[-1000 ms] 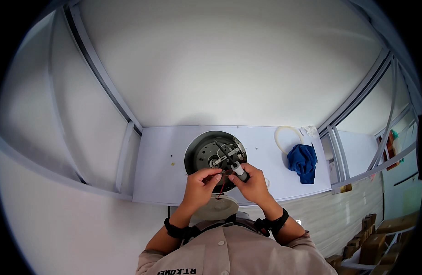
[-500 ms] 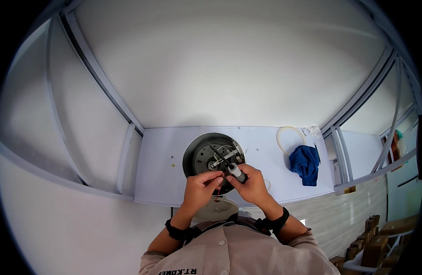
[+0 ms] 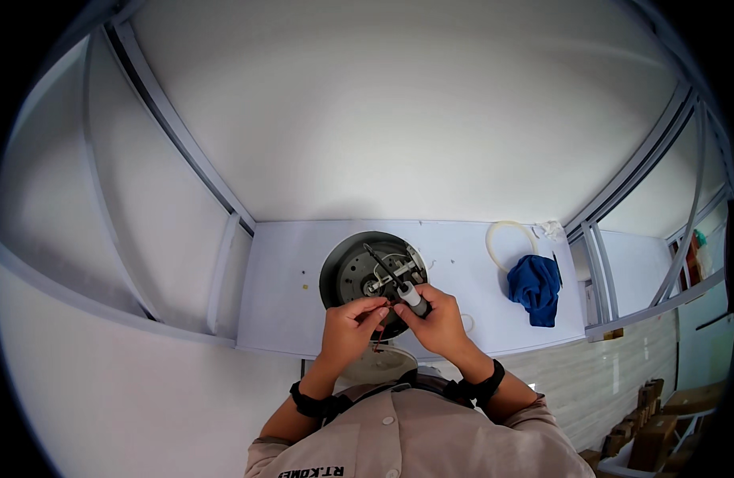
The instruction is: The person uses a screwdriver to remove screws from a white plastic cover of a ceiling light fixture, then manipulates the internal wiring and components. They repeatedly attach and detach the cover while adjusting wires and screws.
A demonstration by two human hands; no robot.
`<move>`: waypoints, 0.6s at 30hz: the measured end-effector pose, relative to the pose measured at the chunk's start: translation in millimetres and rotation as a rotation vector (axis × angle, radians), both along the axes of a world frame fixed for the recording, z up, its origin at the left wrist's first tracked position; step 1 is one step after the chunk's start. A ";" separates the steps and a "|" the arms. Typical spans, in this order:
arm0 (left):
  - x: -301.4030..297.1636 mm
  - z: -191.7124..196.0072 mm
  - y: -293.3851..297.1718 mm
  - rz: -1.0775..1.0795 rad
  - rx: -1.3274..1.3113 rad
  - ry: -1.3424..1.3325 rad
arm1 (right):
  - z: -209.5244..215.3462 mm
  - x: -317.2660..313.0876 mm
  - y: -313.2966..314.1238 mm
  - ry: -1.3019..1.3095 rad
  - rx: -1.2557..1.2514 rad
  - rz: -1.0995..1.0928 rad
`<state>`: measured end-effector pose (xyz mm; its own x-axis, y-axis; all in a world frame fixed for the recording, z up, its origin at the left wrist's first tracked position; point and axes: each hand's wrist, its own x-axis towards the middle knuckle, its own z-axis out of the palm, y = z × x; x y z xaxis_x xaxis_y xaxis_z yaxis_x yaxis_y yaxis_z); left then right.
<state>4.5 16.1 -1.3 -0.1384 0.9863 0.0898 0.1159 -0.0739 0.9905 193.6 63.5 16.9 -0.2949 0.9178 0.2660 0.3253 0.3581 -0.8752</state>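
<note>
- In the middle of the frame, a round dark machine part [image 3: 372, 275] lies on the white bench [image 3: 279, 295].
- The right hand [image 3: 440, 320] holds a screwdriver [image 3: 399, 280].
- The left hand [image 3: 352, 325] pinches a thin wire [image 3: 380, 331].
- A blue cloth [image 3: 536, 287] lies at the right.

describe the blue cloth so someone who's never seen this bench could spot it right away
Start at the white table with the round dark appliance base at its middle, where both hands work. Look to the person's right, near the table's end: the blue cloth lies crumpled just below a pale ring. It is the only deep blue thing there.
</note>
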 end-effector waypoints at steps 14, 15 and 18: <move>-3.5 -4.4 -2.2 -0.069 0.040 0.065 | 2.1 0.1 -1.9 -0.013 -0.046 -0.018; -4.6 -5.9 -3.0 -0.085 0.033 0.066 | 1.8 -0.2 -2.2 -0.008 -0.045 -0.021; -4.4 0.8 -3.9 -0.107 -0.017 0.052 | 1.2 -1.5 -2.8 0.029 -0.028 -0.018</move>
